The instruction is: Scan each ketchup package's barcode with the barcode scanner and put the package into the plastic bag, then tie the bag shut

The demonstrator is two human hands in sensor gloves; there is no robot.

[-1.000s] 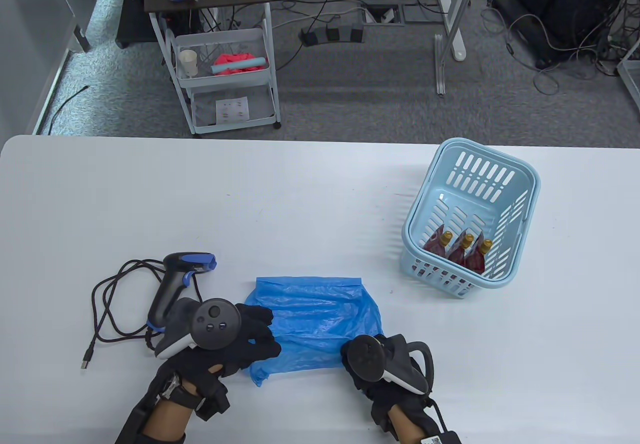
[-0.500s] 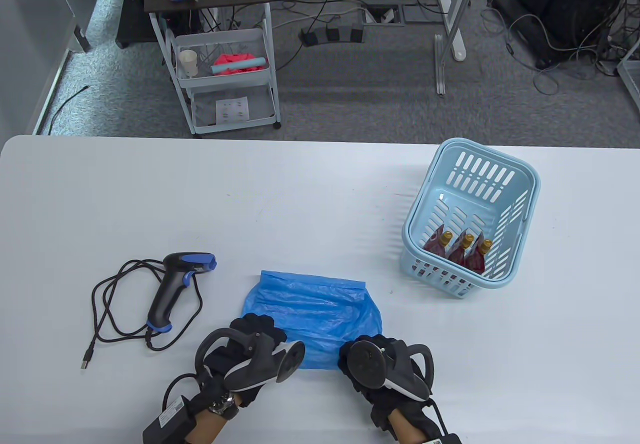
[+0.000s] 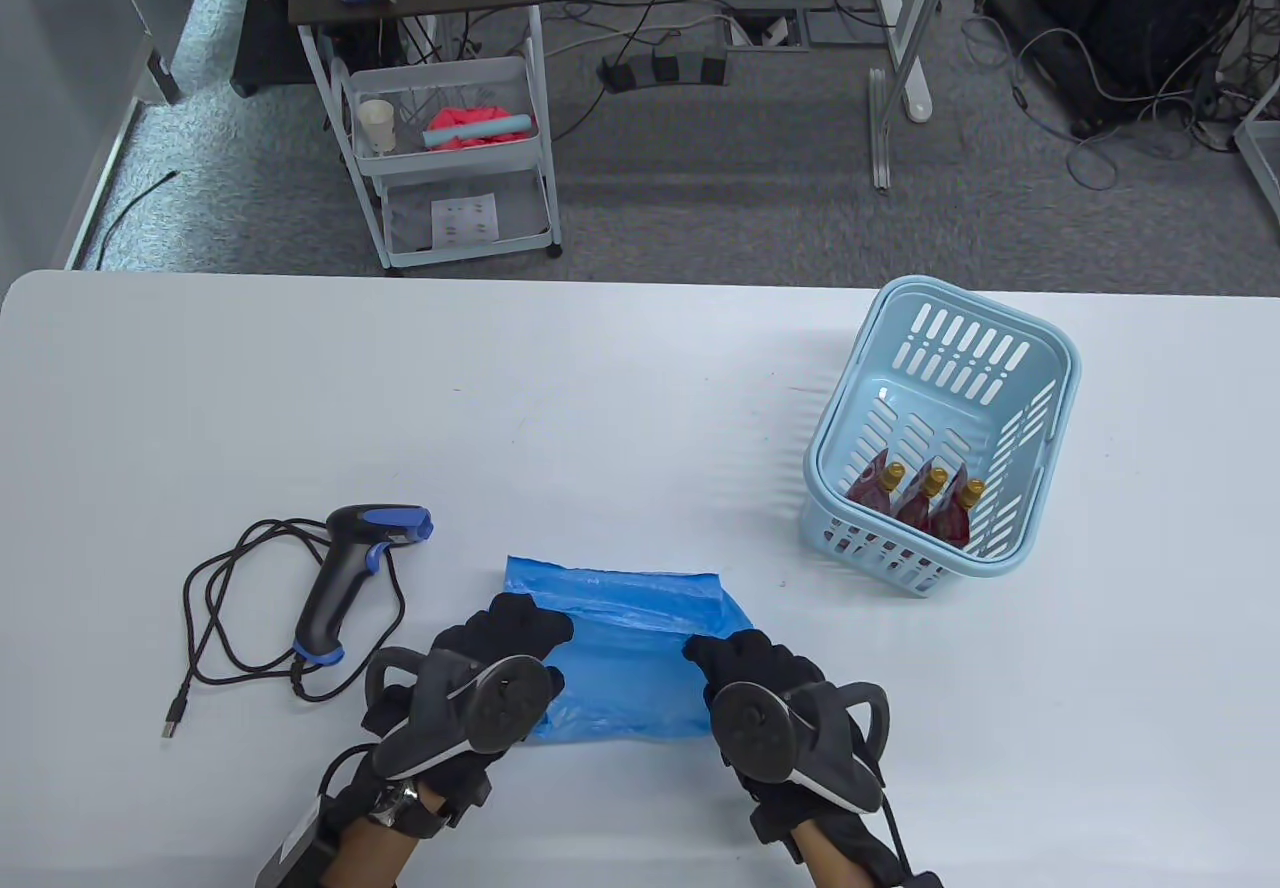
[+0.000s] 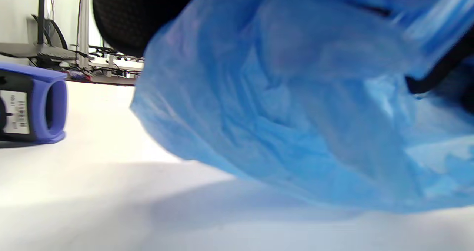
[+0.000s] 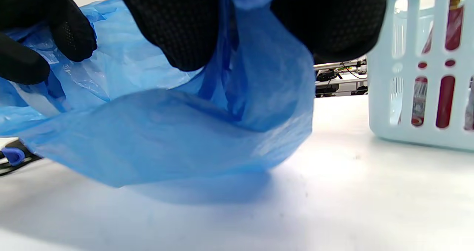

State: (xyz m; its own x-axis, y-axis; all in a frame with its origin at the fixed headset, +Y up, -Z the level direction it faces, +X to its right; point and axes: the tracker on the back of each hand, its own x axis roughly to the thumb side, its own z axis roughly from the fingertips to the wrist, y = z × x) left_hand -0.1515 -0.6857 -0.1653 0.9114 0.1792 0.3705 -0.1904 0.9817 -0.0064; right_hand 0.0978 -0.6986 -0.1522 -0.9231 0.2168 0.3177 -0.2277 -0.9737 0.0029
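Left hand (image 3: 500, 643) and right hand (image 3: 755, 668) each pinching the blue plastic bag (image 3: 630, 648), lifted off white counter (image 3: 600, 408).

the blue plastic bag (image 3: 630, 648) sits at about 6 o'clock on the table, thin and crumpled, lifted partly off the surface. the black-and-blue barcode scanner (image 3: 350, 573) lies on its side at 8 o'clock, its cable looped beside it. three red ketchup packages (image 3: 915, 503) with gold caps stand inside the pale blue basket at 3 o'clock
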